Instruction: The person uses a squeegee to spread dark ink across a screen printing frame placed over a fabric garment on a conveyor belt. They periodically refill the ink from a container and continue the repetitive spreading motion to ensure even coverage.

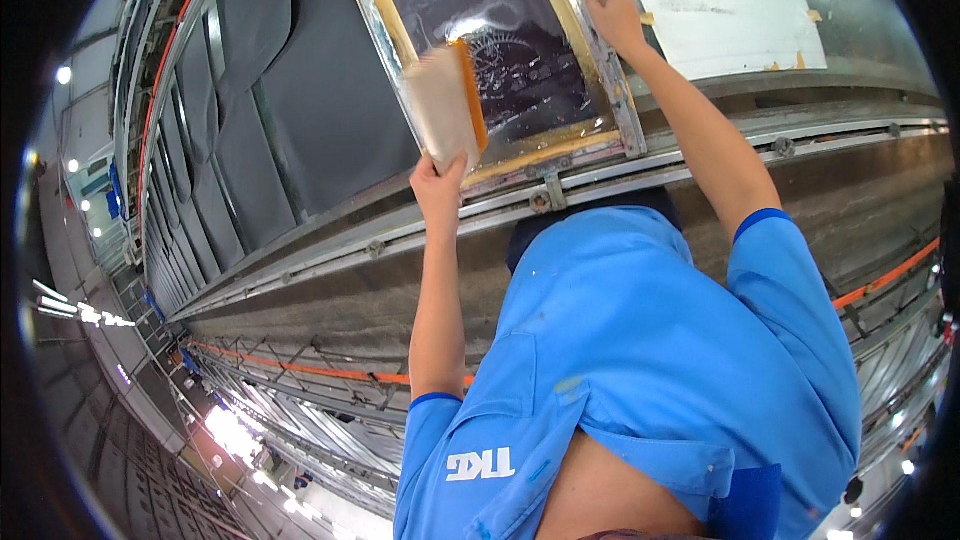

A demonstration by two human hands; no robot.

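Squeegee (446, 105) gripped in left hand (438, 185), fingers curled round its lower end, blade tilted over dark screen (500, 30). Right hand (612, 15) clasps frame (608, 65) edge, fingers wrapped. Grey cloth (330, 110) lies left.

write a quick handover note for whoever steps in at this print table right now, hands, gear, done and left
Left hand: gripping the squeegee by its lower end; it stands on the screen mesh near the frame's left side.
Right hand: holding the right rail of the screen frame, steadying it.
Frame sits on the long table against the metal rail. Dark cut pieces lie in a row to the left; a white sheet lies to the right.
Done: frame placed, squeegee on the mesh.
Left: cannot tell whether this pull is finished.
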